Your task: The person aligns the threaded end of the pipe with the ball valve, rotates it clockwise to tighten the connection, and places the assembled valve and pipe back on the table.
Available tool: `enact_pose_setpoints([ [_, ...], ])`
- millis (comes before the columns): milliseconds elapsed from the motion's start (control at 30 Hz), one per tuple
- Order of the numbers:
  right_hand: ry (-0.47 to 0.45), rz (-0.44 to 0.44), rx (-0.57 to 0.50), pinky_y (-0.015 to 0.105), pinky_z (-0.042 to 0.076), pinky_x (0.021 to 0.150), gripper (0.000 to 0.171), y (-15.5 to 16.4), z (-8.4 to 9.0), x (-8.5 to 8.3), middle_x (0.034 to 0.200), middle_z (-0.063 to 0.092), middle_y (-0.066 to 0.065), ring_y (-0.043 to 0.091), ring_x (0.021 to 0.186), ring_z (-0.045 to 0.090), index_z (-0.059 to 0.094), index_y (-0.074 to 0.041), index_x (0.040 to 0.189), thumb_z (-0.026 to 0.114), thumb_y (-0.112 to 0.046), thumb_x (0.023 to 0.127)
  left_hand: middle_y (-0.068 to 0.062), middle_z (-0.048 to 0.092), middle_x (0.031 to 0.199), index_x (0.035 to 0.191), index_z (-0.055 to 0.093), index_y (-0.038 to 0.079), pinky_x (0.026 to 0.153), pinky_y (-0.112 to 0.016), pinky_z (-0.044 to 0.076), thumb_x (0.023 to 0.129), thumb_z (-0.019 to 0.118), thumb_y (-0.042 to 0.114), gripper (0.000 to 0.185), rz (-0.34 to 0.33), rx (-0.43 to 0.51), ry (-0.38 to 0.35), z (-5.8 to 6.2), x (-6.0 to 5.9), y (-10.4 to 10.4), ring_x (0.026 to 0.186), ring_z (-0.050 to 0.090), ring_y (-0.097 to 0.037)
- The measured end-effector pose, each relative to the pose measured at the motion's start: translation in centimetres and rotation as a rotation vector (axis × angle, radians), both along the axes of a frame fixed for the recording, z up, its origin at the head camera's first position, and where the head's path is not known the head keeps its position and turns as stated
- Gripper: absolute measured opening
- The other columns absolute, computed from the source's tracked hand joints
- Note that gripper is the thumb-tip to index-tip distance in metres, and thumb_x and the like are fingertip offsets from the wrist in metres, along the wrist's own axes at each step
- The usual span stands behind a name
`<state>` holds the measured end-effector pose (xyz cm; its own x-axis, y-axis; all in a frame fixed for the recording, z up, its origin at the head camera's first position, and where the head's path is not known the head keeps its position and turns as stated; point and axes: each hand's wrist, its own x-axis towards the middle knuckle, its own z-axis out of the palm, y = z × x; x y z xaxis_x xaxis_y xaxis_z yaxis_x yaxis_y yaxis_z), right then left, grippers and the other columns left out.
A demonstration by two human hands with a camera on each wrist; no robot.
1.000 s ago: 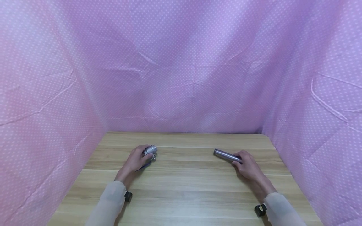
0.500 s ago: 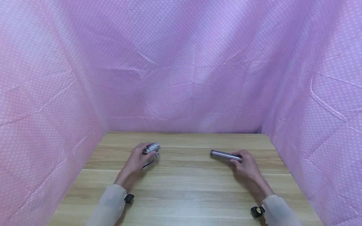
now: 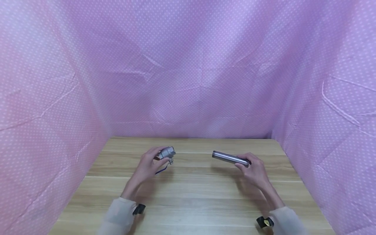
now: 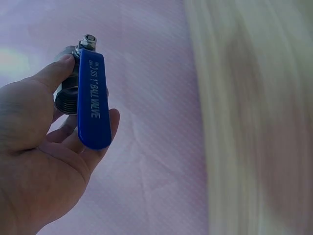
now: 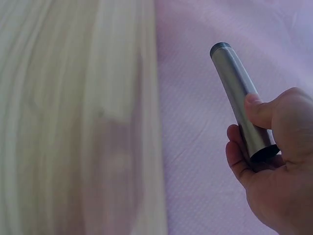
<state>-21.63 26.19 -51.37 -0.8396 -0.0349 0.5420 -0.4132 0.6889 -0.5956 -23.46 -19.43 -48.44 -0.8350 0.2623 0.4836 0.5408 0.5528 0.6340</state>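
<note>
Steel shows in both hands above the wooden table (image 3: pixel 188 192). The left hand (image 3: pixel 147 168) curls its thumb and fingers round a ball valve (image 3: pixel 166 152), whose blue lever handle (image 4: pixel 93 105) (lettered "BALL VALVE" in the left wrist view) lies along the fingers (image 4: pixel 111 120) while the thumb presses the threaded metal body. The right hand (image 3: pixel 255 170) grips one end of a threaded steel pipe (image 3: pixel 230 158) between thumb and curled fingers; its free end, with the thread at the tip, points toward the valve. Both pieces are held a little above the tabletop and apart from each other, with a gap between them near the table's middle. Pink dotted cloth (image 3: pixel 188 71) hangs behind and on both sides of the table.
</note>
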Motion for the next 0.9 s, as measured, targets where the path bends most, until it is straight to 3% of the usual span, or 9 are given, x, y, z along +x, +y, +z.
enact_pose_setpoints([
  [333, 0.122, 0.069, -0.065, 0.005, 0.049, 0.075, 0.038, -1.7, 2.5, 1.5, 0.099, 0.081, 0.009, -0.006, 0.086, 0.063, 0.082, -0.001, 0.113, 0.097, 0.008, 0.079, -0.012, 0.082, 0.125, 0.143, 0.074, 0.007, 0.087, -0.032, 0.07, 0.096, 0.09, 0.009, 0.05, -0.003, 0.053, 0.038, 1.8, 2.2, 1.8, 0.102, 0.079, -0.022],
  [667, 0.196, 0.242, -0.23, 0.005, 0.059, 0.079, 0.043, -3.0, 4.8, 3.0, 0.104, 0.078, 0.015, -0.005, 0.093, 0.069, 0.08, 0.004, 0.117, 0.09, 0.022, 0.078, -0.013, 0.08, 0.134, 0.145, 0.073, 0.009, 0.097, -0.032, 0.071, 0.096, 0.09, 0.007, 0.052, -0.075, 0.083, 0.061, 3.5, 4.2, 3.4, 0.113, 0.08, -0.025],
  [900, 0.237, 0.375, -0.298, 0.01, 0.063, 0.082, 0.05, -4.0, 6.1, 3.8, 0.106, 0.077, 0.015, 0.001, 0.097, 0.073, 0.079, 0.006, 0.119, 0.086, 0.029, 0.075, -0.013, 0.08, 0.136, 0.146, 0.073, 0.009, 0.096, -0.037, 0.071, 0.095, 0.091, 0.009, 0.054, -0.081, 0.018, 0.114, 4.0, 4.8, 4.5, 0.114, 0.08, -0.025],
])
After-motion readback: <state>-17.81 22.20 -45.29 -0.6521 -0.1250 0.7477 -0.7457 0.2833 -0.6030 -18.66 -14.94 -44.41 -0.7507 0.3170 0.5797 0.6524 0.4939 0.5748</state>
